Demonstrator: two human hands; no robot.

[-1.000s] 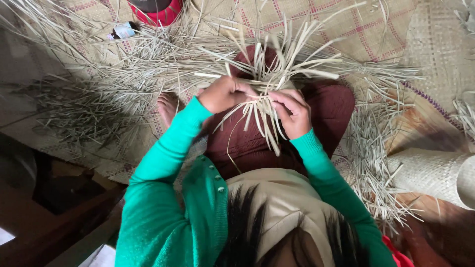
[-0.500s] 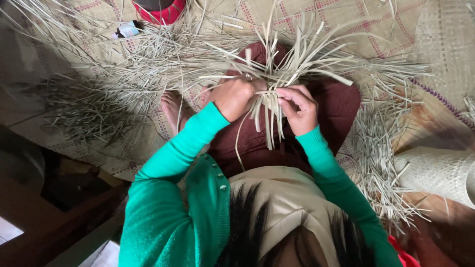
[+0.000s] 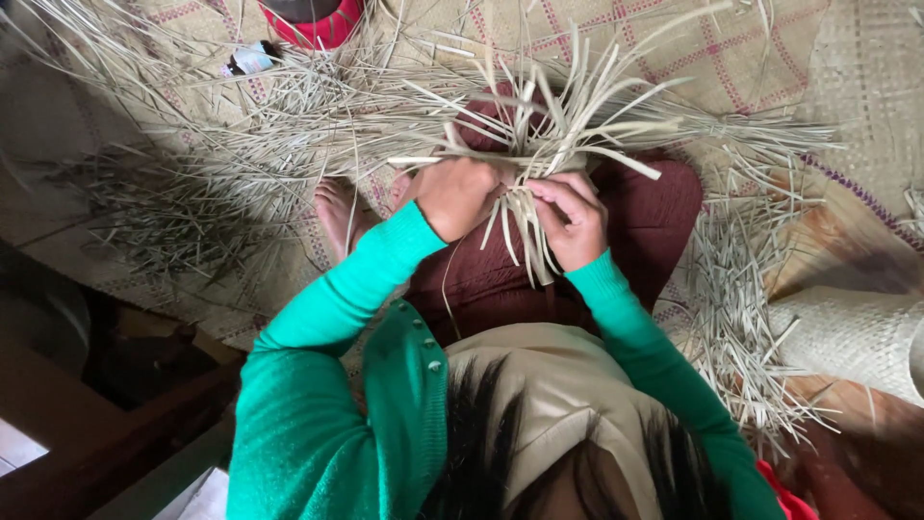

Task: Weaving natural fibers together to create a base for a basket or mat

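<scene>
**Straw bundle held at the crossing, both hands closed on it**

Straw bundle (image 3: 539,144) sits over the person's lap, just above the dark red skirt (image 3: 635,241), strips fanning up and out w/ a shorter tail hanging down between the wrists. Left hand (image 3: 454,195) is curled shut around the gathered middle, knuckles up, thumb side hidden by the strips. Right hand (image 3: 573,220) is nearly closed too, fingers (image 3: 558,190) pinching a few strips right beside the left hand; hands almost touching.

Handling, as I judge it: very light, dry, flat strips, springy but not stiff. They splay wherever nothing pins them, so the bundle likely loosens if the grip at the crossing slackens. Prob. brittle at sharp folds; edges may be a bit sharp on skin. Not slippery, though single strips could slide out of a loose bunch. Best hold looks to be where it is now, i.e. the tight waist where strips cross, not the free tips, which would just bend away.

Around: loose straw (image 3: 221,164) heaped on the woven mat (image 3: 770,58) to the person's left, more straw (image 3: 741,318) to the right, a bare foot (image 3: 337,207) poking out near the left sleeve, a rolled mat (image 3: 857,332) at the right edge, a red container (image 3: 313,21) at the top.
</scene>
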